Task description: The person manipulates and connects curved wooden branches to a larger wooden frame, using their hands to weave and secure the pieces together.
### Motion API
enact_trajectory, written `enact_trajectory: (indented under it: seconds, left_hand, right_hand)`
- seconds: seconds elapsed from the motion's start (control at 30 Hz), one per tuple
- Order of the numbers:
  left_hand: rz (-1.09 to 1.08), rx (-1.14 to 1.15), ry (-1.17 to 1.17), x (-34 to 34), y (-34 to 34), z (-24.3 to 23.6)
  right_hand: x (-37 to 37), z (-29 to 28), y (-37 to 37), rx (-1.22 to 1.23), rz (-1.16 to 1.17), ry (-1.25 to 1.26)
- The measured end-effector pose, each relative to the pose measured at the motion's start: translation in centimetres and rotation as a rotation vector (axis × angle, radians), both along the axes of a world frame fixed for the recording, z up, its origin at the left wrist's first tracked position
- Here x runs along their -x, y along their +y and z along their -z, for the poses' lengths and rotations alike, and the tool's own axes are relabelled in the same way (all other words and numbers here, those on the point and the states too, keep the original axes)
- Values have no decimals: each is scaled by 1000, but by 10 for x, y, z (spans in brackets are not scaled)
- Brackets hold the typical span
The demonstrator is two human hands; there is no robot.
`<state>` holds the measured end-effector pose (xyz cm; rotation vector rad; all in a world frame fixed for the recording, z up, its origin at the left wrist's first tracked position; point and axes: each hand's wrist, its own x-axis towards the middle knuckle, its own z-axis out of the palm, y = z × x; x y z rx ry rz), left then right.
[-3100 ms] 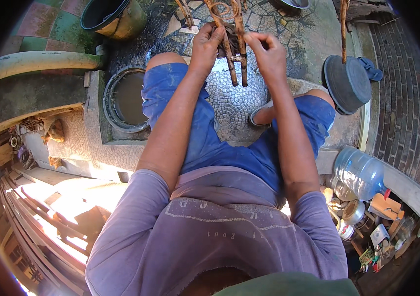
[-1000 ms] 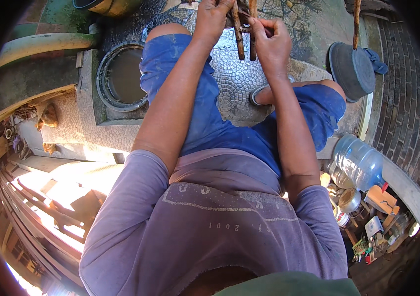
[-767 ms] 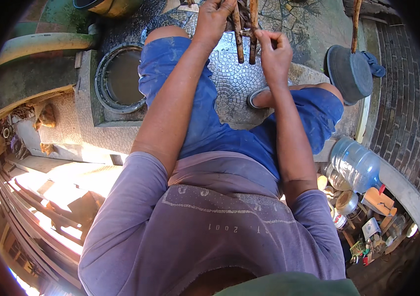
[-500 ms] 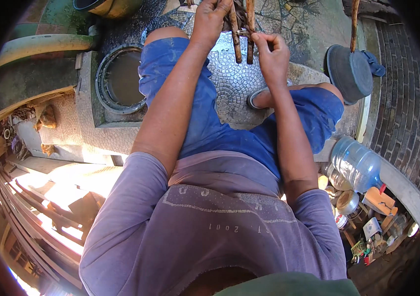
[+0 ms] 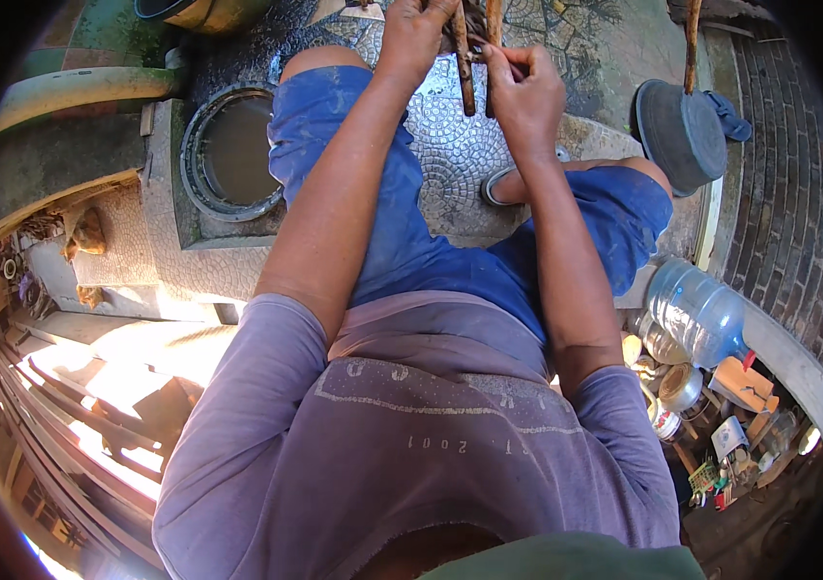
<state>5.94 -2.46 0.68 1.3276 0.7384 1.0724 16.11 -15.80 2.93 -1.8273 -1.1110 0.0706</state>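
Two brown wooden sticks, a left one [image 5: 466,82] and a right one [image 5: 494,21], run nearly side by side at the top edge, with dark, twisted material [image 5: 475,24] between them. Their upper ends are out of the picture. My left hand [image 5: 416,41] is closed at the upper part of the left stick, its fingertips partly cut off by the edge. My right hand [image 5: 529,97] pinches at the right stick, thumb and fingers pressed together, covering most of its lower part. A small reddish-brown bit shows between those fingers; its kind is unclear.
A round basin of murky water [image 5: 237,155] is sunk at the left. A dark grey tub [image 5: 684,140] stands at the right beside an upright pole [image 5: 692,48]. Lower right lie a large clear blue bottle [image 5: 696,309] and assorted household items. Planks [image 5: 73,435] lie lower left.
My right hand has shifted slightly up and left, now covering the right stick's lower end. Its fingers have curled in more. The left hand stays closed on the left stick.
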Motion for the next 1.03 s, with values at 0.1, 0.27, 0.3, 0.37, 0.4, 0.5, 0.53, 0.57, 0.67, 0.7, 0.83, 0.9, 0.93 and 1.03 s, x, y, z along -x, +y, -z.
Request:
enact_trajectory:
  seconds: [0.1,0.27,0.3,0.37,0.4,0.5,0.53,0.57,0.67,0.7,0.83,0.9,0.93,1.03]
  left_hand:
    - [9,30,69,9,6,-6]
    - [-62,-78,55,1,5,0]
    - [-40,-53,31,-1,6,2]
    - [2,9,5,0,3,3]
    - [17,42,-8,2,3,-2]
    - [7,15,-37,1,4,-5]
    - [-10,-14,-43,2,6,-4]
    - [27,2,-77,2,9,-2]
    - [8,-47,-60,1,8,-3]
    - [40,26,-71,3,8,-3]
    - [46,94,-36,6,3,-11]
    - [27,48,-9,5,6,-9]
    - [40,43,-10,5,9,-4]
    - [109,69,24,4,11,5]
  right_hand:
    - [1,-1,3,-6,-17,-145]
    - [-2,6,-10,-2,-10,28]
    - [-5,5,-4,-28,-12,75]
    - [-10,-4,6,-30,-40,79]
    - [-11,-2,7,-53,-61,126]
    - [-17,17,3,-137,-110,139]
    - [-14,23,-1,-119,-102,200]
    - [-12,29,-7,-101,-93,261]
    - [-14,22,-4,-63,-81,275]
    - [-14,8,3,-52,-88,235]
    - [-17,9,9,-115,-111,262]
    - [-16,18,-1,-104,-97,282]
    - [-15,21,-2,-103,-94,330]
    - [-17,18,-6,-11,-67,325]
